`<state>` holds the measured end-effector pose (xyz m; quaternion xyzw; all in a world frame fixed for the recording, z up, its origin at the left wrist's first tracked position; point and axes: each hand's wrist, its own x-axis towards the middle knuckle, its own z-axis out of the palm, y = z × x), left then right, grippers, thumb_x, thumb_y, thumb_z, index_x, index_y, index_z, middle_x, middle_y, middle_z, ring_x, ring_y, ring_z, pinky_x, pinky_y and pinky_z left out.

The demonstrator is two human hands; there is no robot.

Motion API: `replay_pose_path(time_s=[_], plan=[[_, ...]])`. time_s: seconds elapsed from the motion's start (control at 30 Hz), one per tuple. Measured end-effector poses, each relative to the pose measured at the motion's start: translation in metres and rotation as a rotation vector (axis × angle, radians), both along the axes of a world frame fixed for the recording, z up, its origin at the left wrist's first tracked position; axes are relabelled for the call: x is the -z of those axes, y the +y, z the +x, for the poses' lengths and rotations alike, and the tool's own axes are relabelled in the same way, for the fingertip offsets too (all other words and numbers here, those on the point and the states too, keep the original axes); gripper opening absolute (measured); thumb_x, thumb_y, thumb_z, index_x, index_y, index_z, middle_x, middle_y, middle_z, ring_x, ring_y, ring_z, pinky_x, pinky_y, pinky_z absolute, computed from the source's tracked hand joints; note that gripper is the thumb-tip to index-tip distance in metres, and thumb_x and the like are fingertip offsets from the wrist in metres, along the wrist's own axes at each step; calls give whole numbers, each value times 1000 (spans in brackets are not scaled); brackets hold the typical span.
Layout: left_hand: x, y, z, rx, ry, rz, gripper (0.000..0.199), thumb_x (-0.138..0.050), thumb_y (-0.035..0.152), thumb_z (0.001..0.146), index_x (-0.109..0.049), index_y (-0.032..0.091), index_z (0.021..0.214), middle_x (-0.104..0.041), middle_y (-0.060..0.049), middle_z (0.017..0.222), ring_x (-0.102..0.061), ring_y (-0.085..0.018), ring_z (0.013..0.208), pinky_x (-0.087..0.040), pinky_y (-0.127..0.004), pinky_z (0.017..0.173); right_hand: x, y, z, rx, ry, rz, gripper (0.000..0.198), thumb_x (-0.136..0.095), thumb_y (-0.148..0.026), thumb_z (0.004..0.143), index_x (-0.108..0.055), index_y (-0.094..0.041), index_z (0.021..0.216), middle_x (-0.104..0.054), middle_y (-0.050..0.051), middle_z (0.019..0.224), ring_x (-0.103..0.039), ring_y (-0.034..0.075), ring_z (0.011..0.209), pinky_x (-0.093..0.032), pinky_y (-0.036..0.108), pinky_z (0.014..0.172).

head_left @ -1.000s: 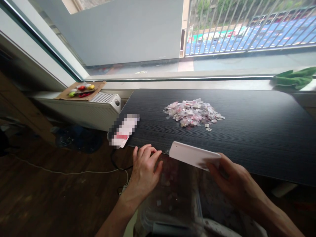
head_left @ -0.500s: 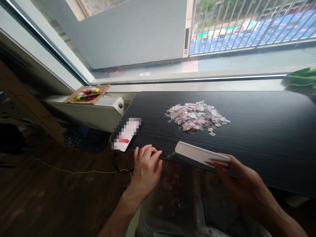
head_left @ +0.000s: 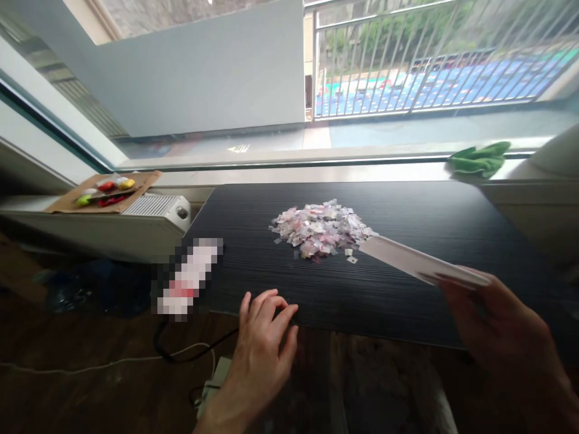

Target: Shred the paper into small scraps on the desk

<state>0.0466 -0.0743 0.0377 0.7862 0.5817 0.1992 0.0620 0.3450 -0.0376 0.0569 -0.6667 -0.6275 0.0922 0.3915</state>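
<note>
In my right hand (head_left: 497,325) is one end of a long, flat white strip (head_left: 407,258), perhaps plastic, with its far end against the right side of a heap of small paper-like pieces (head_left: 316,228). The heap is whitish with pink bits and lies on a dark wood-grain table (head_left: 253,259). A couple of loose pieces (head_left: 351,259) lie just in front of it. My left hand (head_left: 266,328) is at the near table edge, fingers apart and slightly bent, holding nothing.
A pixelated white and red object (head_left: 190,277) lies at the table's left edge. Further left, cardboard with colourful items (head_left: 108,190) rests by a white radiator (head_left: 158,208). A green cloth (head_left: 479,160) sits on the windowsill. Cables (head_left: 190,355) run below the table.
My right hand has moved right and forward with the white strip, whose far end now meets the heap. The view has shifted to the right. My left hand stays open by the edge.
</note>
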Motion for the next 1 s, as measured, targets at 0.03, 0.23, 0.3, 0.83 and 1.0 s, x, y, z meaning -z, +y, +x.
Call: replay_pose_path(time_s=[0.03, 0.23, 0.3, 0.83, 1.0], plan=[[1, 1, 2, 28, -1, 7, 28, -48, 15, 86, -63, 23, 109, -62, -6, 103, -52, -26, 116, -31, -61, 107, -1, 5, 3, -13, -3, 24, 27, -52, -40, 89, -64, -26, 108, -73, 5, 100, -69, 24, 89, -52, 34, 82], [9, 2, -2, 91, 23, 70, 31, -50, 14, 85, -62, 25, 111, -63, -6, 103, -55, -28, 113, -36, -62, 103, 6, 19, 8, -133, 57, 13, 22, -52, -36, 89, -64, -24, 103, -74, 4, 94, -70, 22, 83, -53, 31, 71], [12, 2, -4, 109, 46, 72, 32, -51, 15, 84, -61, 25, 113, -63, -6, 103, -54, -28, 113, -36, -62, 103, 8, 19, 11, -170, 50, -7, 21, -50, -38, 89, -65, -26, 99, -75, 3, 93, -71, 23, 81, -53, 32, 71], [12, 3, -4, 91, 31, 135, 30, -50, 15, 85, -62, 23, 111, -63, -6, 102, -55, -27, 111, -36, -59, 102, -5, 16, 29, -145, 257, -164, 21, -61, -48, 82, -65, -28, 84, -76, 2, 80, -72, 23, 78, -55, 37, 79], [4, 10, 18, 133, -7, 106, 29, -47, 13, 86, -62, 22, 110, -63, -7, 102, -53, -27, 114, -34, -61, 104, 14, 29, 45, -83, 591, -300, 38, -70, -55, 70, -63, -23, 89, -75, 7, 86, -72, 26, 81, -57, 39, 82]])
